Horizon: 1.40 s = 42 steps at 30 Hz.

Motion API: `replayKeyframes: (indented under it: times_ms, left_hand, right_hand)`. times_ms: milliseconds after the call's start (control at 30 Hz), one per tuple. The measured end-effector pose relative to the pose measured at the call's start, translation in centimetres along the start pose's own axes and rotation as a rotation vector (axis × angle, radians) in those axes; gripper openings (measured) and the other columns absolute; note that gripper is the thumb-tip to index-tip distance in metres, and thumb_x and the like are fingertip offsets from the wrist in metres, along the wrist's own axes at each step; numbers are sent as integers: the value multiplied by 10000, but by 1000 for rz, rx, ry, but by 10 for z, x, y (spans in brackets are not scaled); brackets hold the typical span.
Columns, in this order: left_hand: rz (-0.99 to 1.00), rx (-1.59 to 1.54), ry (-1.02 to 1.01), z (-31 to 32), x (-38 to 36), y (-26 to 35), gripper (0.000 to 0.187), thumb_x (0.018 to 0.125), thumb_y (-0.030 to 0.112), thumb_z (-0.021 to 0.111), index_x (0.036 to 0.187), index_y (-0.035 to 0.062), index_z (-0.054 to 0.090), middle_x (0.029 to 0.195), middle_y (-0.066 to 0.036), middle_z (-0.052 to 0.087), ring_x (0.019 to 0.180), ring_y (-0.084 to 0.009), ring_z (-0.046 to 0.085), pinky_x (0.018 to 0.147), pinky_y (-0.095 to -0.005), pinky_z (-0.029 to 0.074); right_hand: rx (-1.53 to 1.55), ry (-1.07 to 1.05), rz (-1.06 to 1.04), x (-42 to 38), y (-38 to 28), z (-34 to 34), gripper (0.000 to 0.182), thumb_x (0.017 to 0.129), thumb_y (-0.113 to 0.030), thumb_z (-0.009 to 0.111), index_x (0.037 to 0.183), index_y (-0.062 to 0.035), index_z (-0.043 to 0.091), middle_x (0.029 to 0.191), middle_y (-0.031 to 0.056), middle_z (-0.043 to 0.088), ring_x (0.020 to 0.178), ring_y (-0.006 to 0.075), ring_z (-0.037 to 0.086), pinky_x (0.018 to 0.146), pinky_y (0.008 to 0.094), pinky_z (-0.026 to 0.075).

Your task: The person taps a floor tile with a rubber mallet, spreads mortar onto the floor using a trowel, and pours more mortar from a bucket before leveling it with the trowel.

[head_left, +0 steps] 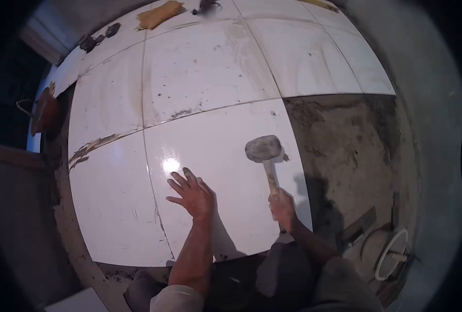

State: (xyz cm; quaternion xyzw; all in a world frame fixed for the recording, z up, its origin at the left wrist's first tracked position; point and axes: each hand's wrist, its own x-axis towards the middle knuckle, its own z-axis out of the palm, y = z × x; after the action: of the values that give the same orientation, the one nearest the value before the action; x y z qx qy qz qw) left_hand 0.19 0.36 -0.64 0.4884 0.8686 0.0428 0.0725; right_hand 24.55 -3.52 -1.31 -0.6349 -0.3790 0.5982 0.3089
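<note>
From afar I see the left hand (pixel 193 197) spread open at 8 o'clock on the tile (pixel 231 208), the right hand (pixel 283 206) at 4 gripping the mallet (pixel 264 150) whose head points 12.

Glare (pixel 170 165) spots the tile (pixel 231 190), shadows (pixel 220 235) fall rightward, and the dim view bows toward black edges.

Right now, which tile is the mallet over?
The tile directly left of the bare patch. Only this one has the mallet, left hand and right hand over it; its left neighbour has none.
</note>
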Motion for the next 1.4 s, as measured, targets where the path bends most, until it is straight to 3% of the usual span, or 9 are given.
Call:
replayKeyframes:
  times_ms: [100, 300, 500, 567, 700, 900, 1067, 1300, 1400]
  left_hand:
    - [7, 32, 64, 7, -1, -2, 501, 958, 228, 358, 1423, 46, 313, 1499, -220, 186, 1398, -435, 112, 1008, -740, 99]
    - [68, 24, 115, 13, -2, -1, 482, 952, 212, 410, 1397, 37, 350, 1503, -192, 206, 1417, -390, 114, 1022, -725, 101]
    - [327, -208, 55, 8, -29, -33, 630, 915, 333, 524, 1408, -5, 328, 1487, -217, 273, 1389, -374, 233, 1100, -537, 216]
    - [271, -131, 56, 6, -37, -52, 684, 917, 400, 490, 1416, -28, 305, 1484, -238, 265, 1398, -374, 210, 1125, -519, 164]
    - [132, -57, 7, 1, -44, -51, 760, 910, 430, 481, 1421, -80, 245, 1500, -258, 199, 1417, -385, 131, 1124, -577, 84]
    - [125, -67, 26, -5, -36, -52, 782, 910, 470, 440, 1398, -115, 263, 1472, -314, 202, 1400, -442, 121, 1095, -615, 93]
    - [109, -65, 9, -6, -36, -52, 786, 908, 466, 454, 1401, -113, 257, 1475, -307, 197, 1405, -437, 114, 1082, -640, 86]
    - [97, -62, -11, -8, -33, -51, 777, 915, 465, 445, 1404, -108, 256, 1475, -304, 198, 1409, -432, 104, 1076, -650, 83]
    - [93, -65, -9, -6, -34, -53, 778, 914, 468, 445, 1404, -106, 257, 1474, -300, 200, 1409, -430, 106, 1071, -655, 89]
  right_hand:
    - [-224, 111, -166, -2, 13, 6, 225, 960, -279, 462, 844, -87, 475, 602, -47, 428, 471, 52, 438, 372, 231, 372]
    - [21, 46, -13, 6, 4, 5, 243, 955, -265, 436, 851, -49, 473, 582, -11, 426, 409, 72, 416, 317, 256, 366]
    - [-222, 171, -267, 23, 49, 7, 239, 947, -242, 469, 790, -63, 480, 545, -22, 414, 402, 84, 411, 336, 284, 349]
    - [-337, 145, -78, 14, 18, 9, 260, 943, -237, 506, 933, 20, 545, 789, 281, 588, 778, 468, 587, 641, 500, 457]
    - [-658, 117, -295, -11, -18, 25, 265, 944, -261, 525, 884, -3, 517, 724, 255, 578, 708, 464, 577, 599, 518, 438]
    - [-433, -148, -666, -30, -99, 69, 227, 927, -234, 549, 958, -17, 489, 720, 222, 588, 685, 442, 594, 581, 501, 448]
    - [-922, -200, -347, 12, -50, 93, 282, 943, -281, 519, 935, -4, 468, 705, 251, 580, 688, 459, 588, 582, 493, 447]
    - [-321, -302, -450, -2, -108, 96, 292, 956, -263, 500, 926, 23, 452, 661, 240, 554, 618, 455, 557, 552, 507, 415]
    - [-477, -249, -503, -5, -88, 91, 267, 953, -240, 499, 930, 21, 452, 660, 231, 558, 643, 479, 555, 566, 510, 424]
